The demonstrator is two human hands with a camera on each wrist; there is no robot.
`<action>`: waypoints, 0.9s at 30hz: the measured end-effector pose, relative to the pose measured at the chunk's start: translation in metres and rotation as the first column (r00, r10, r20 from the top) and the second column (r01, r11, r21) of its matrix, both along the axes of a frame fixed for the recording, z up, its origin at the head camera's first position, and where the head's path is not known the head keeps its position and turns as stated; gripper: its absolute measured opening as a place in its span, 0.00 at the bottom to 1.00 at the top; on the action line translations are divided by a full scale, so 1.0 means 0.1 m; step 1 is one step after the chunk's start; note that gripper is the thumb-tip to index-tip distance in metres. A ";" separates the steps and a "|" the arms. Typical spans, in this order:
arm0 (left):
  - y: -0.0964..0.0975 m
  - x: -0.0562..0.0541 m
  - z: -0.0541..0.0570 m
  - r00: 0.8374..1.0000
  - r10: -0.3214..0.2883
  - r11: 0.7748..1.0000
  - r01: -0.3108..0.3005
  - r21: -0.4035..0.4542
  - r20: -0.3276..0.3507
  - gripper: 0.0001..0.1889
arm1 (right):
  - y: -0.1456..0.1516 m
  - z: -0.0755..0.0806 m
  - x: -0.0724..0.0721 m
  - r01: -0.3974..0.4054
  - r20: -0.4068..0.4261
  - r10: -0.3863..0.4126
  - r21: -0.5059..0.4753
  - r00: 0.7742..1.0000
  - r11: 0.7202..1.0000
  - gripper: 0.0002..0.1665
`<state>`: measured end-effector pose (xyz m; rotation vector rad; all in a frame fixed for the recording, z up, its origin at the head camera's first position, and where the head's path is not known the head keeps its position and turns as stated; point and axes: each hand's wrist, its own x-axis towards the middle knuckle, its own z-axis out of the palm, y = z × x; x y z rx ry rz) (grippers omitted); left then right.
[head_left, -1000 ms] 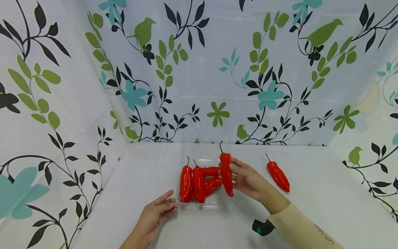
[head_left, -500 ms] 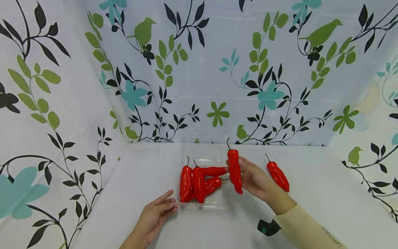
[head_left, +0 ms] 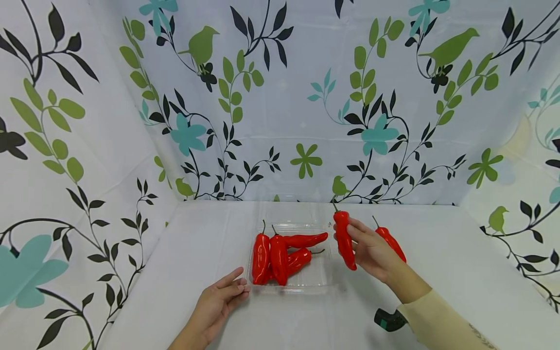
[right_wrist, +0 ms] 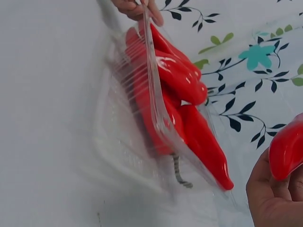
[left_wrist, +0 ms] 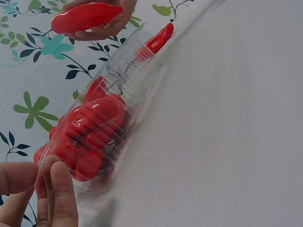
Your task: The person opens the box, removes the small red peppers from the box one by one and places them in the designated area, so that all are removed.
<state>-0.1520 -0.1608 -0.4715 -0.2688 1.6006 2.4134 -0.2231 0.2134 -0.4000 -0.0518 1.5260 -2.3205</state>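
The left hand (head_left: 220, 302) pinches the near-left corner of the clear tray (head_left: 312, 278). The right hand (head_left: 372, 251) hovers, gripping, just right of it.

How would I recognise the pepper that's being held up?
On the white table, find the clear plastic tray of red peppers. Right of it, the person's right hand grips the long, glossy red pepper: the only one held.

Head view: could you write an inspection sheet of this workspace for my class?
Surface: white tabletop.
Job's things: several red peppers in a clear container; a raised pepper to its right; a loose pepper on the surface, partly hidden.
Clutter: dark device beside the right sleeve.
Hands: left hand pinches the container's near left corner; right hand holds the raised pepper.
Cables: nothing seen.
Surroundings: cloth patterned with leaves, flowers and birds.
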 end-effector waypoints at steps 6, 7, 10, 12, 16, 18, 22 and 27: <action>0.00 0.00 -0.01 1.000 -0.002 1.000 0.002 -0.001 0.001 0.30 | 0.15 -0.02 0.00 0.041 0.002 -0.041 0.021 0.999 0.999 0.29; 0.00 0.01 -0.01 1.000 -0.003 1.000 0.003 -0.003 0.000 0.30 | 0.18 -0.03 0.00 0.050 0.006 -0.050 0.025 0.999 0.998 0.28; 0.00 0.02 0.00 1.000 0.006 1.000 -0.006 -0.008 0.003 0.30 | 0.24 -0.04 0.01 0.076 0.009 -0.076 0.054 0.997 0.996 0.29; 0.00 0.02 0.00 1.000 0.007 1.000 -0.007 -0.012 0.004 0.30 | 0.29 -0.04 0.01 0.089 0.004 -0.090 0.086 0.996 0.992 0.31; 0.00 0.02 0.01 1.000 -0.001 1.000 0.001 -0.013 -0.001 0.29 | 0.40 -0.04 0.00 0.113 -0.013 -0.113 0.145 0.994 0.983 0.35; 0.00 0.02 0.01 1.000 -0.006 1.000 0.006 -0.014 -0.004 0.28 | 0.47 -0.04 -0.01 0.125 -0.019 -0.123 0.163 0.992 0.979 0.35; 0.00 0.01 0.01 1.000 -0.006 1.000 0.005 -0.018 -0.008 0.28 | 0.62 -0.07 -0.03 0.149 -0.028 -0.146 0.189 0.989 0.971 0.32; 0.00 0.01 0.00 1.000 -0.004 1.000 0.003 -0.016 -0.014 0.28 | 0.81 -0.08 -0.06 0.187 -0.023 -0.187 0.224 0.982 0.956 0.38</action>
